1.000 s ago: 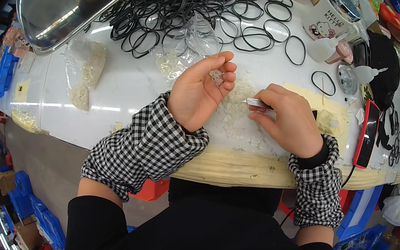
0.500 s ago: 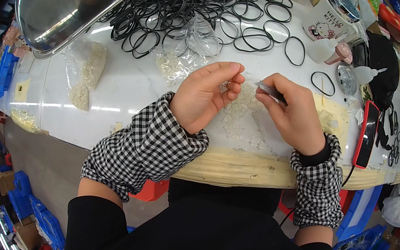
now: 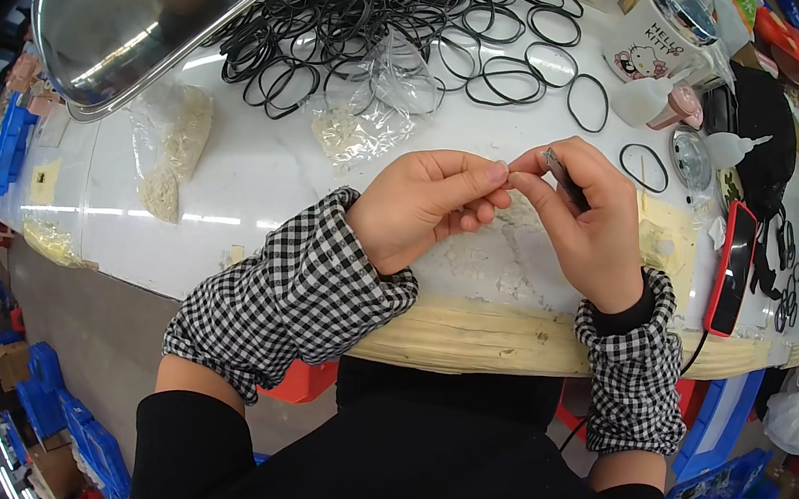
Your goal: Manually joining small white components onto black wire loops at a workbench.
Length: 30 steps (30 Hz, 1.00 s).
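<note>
My left hand is closed in a pinch, thumb against forefinger, above the white tabletop; whatever lies in the pinch is too small to make out. Opposite it, my right hand grips a small dark-grey metal tool that lies along the fingers. Its exact kind does not show. The thumb and fingertip of the right hand come together at the left thumb tip, seemingly touching it. Below the hands, pale bits and smears are on the tabletop, partly hidden by the left hand.
Black rubber rings heap at the back, beside a big shiny metal tray. Clear bags of pale pieces lie left and ahead. Rightward are a white cup, squeeze bottles and a red-cased phone.
My left hand has shifted right and my right fingertips have met it. The grey tool has tilted up inside the right hand, its tip now away from the left fingers.
</note>
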Motion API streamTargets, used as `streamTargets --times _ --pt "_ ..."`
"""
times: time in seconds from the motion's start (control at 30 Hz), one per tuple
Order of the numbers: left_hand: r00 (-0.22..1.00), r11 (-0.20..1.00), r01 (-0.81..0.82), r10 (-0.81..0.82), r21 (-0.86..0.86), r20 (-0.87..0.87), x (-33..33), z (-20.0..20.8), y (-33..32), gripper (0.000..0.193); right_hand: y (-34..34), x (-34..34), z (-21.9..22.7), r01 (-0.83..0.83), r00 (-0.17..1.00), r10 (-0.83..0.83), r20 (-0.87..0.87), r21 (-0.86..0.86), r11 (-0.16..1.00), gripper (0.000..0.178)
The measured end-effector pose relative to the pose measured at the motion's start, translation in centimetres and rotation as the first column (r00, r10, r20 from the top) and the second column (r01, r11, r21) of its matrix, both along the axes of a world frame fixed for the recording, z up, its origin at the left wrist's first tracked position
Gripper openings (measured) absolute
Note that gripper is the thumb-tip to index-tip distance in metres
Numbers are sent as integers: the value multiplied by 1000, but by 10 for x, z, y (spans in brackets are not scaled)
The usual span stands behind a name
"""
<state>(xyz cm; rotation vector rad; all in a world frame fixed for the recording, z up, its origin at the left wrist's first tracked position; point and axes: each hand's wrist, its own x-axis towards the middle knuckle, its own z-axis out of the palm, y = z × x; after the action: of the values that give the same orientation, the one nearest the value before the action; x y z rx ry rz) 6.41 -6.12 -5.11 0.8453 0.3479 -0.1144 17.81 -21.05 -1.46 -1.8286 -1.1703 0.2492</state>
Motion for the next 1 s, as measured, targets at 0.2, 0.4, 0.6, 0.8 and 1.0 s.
streamTargets --times 0.2,0.4,0.6,0.8,1.0 --pt "999 998 28 -25 -60 41 0 2 0 21 0 -1 -8 37 999 -35 -39 60 998 11" --pt "998 999 -1 -1 42 60 0 6 -4 21 1 -4 -8 100 995 -98 -23 77 992 11" --pt "996 985 -66 56 162 67 -1 6 -5 21 4 -6 -14 64 997 -71 42 132 989 11" --pt "993 988 -97 87 119 82 -1 5 -4 19 3 -9 -3 46 996 -52 67 89 995 16" --pt "990 992 -59 73 -114 123 2 -2 -1 21 2 -10 -5 30 989 -54 135 175 984 28"
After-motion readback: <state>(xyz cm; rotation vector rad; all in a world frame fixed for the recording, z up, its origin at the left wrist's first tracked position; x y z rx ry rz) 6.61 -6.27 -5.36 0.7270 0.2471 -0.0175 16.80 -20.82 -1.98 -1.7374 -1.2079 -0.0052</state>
